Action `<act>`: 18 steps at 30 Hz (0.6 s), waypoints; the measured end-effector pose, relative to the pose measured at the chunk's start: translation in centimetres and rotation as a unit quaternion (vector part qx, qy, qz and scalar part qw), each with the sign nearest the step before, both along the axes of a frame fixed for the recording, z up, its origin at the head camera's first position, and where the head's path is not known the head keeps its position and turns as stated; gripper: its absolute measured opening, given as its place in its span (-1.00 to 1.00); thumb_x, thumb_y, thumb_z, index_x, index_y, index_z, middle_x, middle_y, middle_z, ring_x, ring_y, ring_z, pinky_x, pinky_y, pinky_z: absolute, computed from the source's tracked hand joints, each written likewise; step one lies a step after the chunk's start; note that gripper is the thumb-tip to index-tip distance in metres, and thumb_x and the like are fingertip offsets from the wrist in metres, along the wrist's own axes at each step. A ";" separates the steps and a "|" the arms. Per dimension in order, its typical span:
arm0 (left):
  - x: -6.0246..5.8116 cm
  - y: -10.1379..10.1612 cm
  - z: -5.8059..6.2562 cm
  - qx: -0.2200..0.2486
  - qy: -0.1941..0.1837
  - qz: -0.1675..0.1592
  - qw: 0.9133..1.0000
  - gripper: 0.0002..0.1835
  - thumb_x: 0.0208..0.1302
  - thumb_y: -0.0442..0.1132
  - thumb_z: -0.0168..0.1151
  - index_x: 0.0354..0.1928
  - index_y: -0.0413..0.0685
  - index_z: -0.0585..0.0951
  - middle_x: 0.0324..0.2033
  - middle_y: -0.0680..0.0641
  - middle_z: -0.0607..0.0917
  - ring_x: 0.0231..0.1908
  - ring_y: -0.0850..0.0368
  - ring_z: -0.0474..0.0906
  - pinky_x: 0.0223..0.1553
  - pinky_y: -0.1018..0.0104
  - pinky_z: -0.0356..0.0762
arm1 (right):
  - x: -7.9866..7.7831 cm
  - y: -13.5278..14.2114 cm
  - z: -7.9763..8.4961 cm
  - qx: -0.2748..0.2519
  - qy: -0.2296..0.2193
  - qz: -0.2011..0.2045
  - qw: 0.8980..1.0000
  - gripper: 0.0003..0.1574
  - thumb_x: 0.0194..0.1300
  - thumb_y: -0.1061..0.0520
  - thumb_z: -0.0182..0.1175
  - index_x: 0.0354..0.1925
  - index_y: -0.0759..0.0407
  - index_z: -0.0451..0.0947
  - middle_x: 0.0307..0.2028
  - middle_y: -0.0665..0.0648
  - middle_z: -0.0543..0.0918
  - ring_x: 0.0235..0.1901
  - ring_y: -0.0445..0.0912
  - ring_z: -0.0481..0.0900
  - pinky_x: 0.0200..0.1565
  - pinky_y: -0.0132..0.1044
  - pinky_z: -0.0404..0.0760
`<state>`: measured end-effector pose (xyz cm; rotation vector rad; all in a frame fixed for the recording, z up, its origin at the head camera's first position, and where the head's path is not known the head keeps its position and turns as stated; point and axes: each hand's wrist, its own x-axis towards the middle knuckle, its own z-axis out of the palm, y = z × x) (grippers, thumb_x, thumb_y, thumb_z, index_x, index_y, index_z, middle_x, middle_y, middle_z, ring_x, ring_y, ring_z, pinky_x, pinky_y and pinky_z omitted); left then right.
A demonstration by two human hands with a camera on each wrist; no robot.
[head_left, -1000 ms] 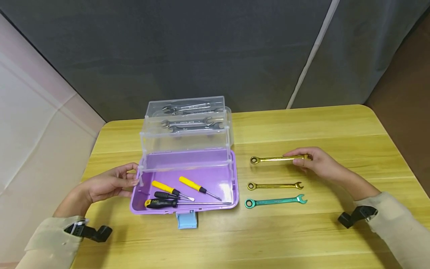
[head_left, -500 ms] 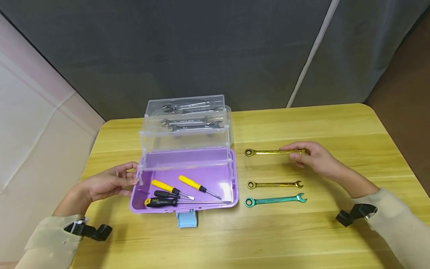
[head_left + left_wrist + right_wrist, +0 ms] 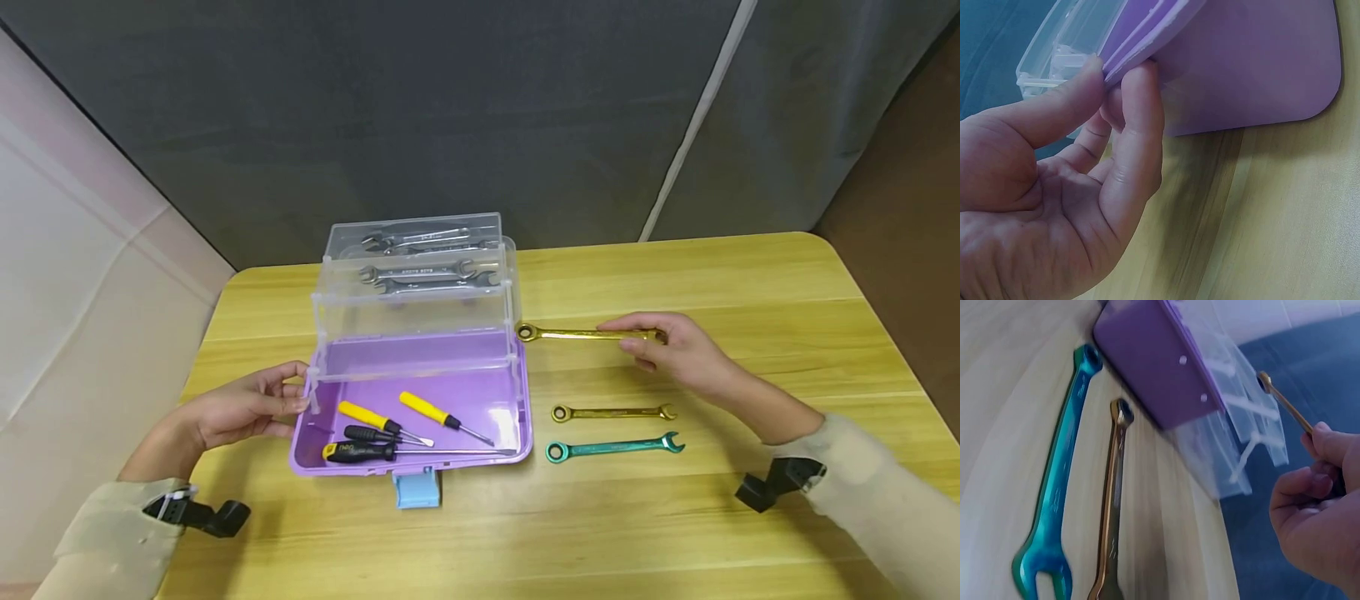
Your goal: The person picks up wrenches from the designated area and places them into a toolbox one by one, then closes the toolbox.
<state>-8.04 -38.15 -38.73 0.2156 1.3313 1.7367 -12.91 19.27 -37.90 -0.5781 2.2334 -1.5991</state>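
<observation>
My left hand (image 3: 1079,169) pinches the left rim of an open purple toolbox (image 3: 442,350) between thumb and fingers. In my right hand (image 3: 675,350) is a gold ratcheting wrench (image 3: 570,334), gripped near its open end. Its ring end overlaps the box's right edge in the head view and hangs above the table. A second gold wrench (image 3: 615,413) and a green wrench (image 3: 615,448) lie on the table right of the box. Inside the box are two yellow screwdrivers (image 3: 427,407), a small black-handled screwdriver (image 3: 372,434) and a larger black one (image 3: 360,452).
Clear plastic tiered trays (image 3: 412,317) stand raised over the back of the box, with several silver wrenches (image 3: 420,272) in them. A blue latch (image 3: 417,489) hangs off the box front. Dark curtain (image 3: 450,108) hangs behind the wooden table (image 3: 600,533).
My right hand has carried the gold wrench left and slightly away from me, bringing its ring end to the toolbox's right edge. My left hand has stayed on the rim.
</observation>
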 end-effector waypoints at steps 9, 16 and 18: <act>-0.4 0.0 0.1 0.000 -0.003 -0.001 1.000 -0.67 0.58 -0.51 -0.17 0.18 0.00 0.40 0.08 -0.09 0.68 0.09 -0.01 0.67 0.15 0.05 0.63 | 0.0 -2.1 1.2 0.009 -0.015 -0.023 1.000 -0.65 0.49 0.24 0.19 0.19 0.21 0.62 -0.30 0.21 0.49 -0.54 -0.05 0.36 -0.45 -0.24 0.45; -0.5 0.1 0.2 0.004 -0.006 -0.003 1.000 -0.68 0.58 -0.51 -0.16 0.18 -0.01 0.40 0.08 -0.09 0.68 0.09 -0.01 0.66 0.15 0.06 0.63 | 0.1 -4.1 2.2 0.004 -0.023 -0.028 0.999 -0.65 0.48 0.24 0.20 0.18 0.20 0.63 -0.19 0.21 0.52 -0.58 -0.03 0.30 -0.47 -0.32 0.35; -0.5 0.2 0.2 0.005 -0.007 -0.002 1.000 -0.67 0.58 -0.51 -0.17 0.18 0.00 0.40 0.08 -0.09 0.67 0.09 -0.01 0.66 0.15 0.07 0.63 | 0.1 -4.8 2.5 0.001 -0.025 -0.030 0.999 -0.65 0.48 0.24 0.21 0.18 0.20 0.64 -0.19 0.22 0.52 -0.59 -0.03 0.27 -0.49 -0.33 0.30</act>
